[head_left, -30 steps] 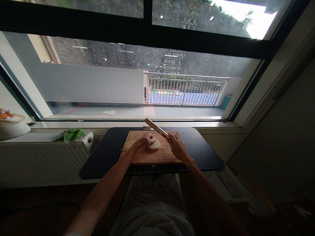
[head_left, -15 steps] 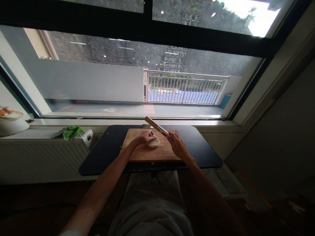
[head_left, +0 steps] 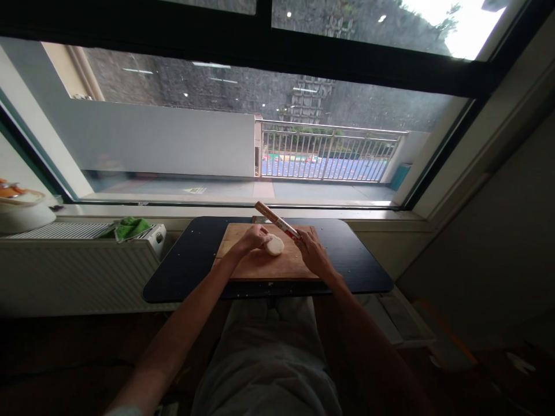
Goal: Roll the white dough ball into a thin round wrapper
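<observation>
A pale lump of dough (head_left: pixel 275 246) lies on a wooden cutting board (head_left: pixel 264 267) near its far edge. My left hand (head_left: pixel 252 237) rests on the dough's left side with its fingers curled over it. My right hand (head_left: pixel 310 252) is closed round the near end of a wooden rolling pin (head_left: pixel 274 218). The pin slants up and away to the left, above the dough and clear of it. The board sits on a small dark table (head_left: pixel 195 260) over my lap.
A wide window (head_left: pixel 243 133) runs just behind the table. To the left a white radiator (head_left: pixel 78 260) carries a green cloth (head_left: pixel 129 226). A white bowl (head_left: pixel 23 211) stands at the far left. A wall (head_left: pixel 498 219) closes the right side.
My left hand has drawn back a little, showing more of the dough. The rolling pin stays raised in my right hand. The camera has tipped slightly.
</observation>
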`<state>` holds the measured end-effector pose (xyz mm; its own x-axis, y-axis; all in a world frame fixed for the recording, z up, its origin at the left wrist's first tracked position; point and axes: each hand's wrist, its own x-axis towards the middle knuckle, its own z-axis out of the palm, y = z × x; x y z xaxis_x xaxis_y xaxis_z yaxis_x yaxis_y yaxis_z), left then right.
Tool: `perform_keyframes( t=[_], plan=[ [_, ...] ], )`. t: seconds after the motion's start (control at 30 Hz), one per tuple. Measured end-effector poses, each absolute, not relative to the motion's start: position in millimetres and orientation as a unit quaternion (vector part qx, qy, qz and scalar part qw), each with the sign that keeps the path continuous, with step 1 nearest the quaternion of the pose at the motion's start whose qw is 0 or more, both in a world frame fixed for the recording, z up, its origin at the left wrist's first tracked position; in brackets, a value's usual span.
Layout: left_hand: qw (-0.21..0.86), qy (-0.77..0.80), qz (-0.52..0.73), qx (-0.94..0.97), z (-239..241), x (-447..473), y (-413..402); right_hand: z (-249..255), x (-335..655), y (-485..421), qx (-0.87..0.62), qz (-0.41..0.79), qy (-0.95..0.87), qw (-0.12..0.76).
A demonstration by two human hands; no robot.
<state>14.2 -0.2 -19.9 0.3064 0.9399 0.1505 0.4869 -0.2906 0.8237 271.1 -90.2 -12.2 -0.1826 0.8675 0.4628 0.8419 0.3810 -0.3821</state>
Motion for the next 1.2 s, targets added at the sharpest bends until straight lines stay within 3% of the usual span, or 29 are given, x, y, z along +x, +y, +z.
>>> perform_keyframes(
  t=[0.13,0.47,0.63,0.8,0.97,1.2],
  plan=[
    [0.227,0.547,0.324,0.737,-31,13,-9,-20,272,-84,-0.545,0.008,-0.781,0.306],
    [0.037,0.64,0.478,0.6,-12,-29,-24,-31,282,-55,-0.5,-0.002,-0.846,0.185],
    [0.017,0.55,0.342,0.762,-11,-14,-20,-14,269,-60,-0.466,0.019,-0.867,0.174],
    [0.037,0.553,0.226,0.801,-25,-2,-15,-7,250,-62,-0.525,-0.003,-0.835,0.167],
    [0.01,0.567,0.172,0.805,-26,-7,-17,-15,239,-61,-0.533,-0.068,-0.836,0.107],
    [-0.005,0.607,0.149,0.78,-25,-1,-15,-20,228,-50,-0.576,-0.084,-0.799,0.152]
  ],
)
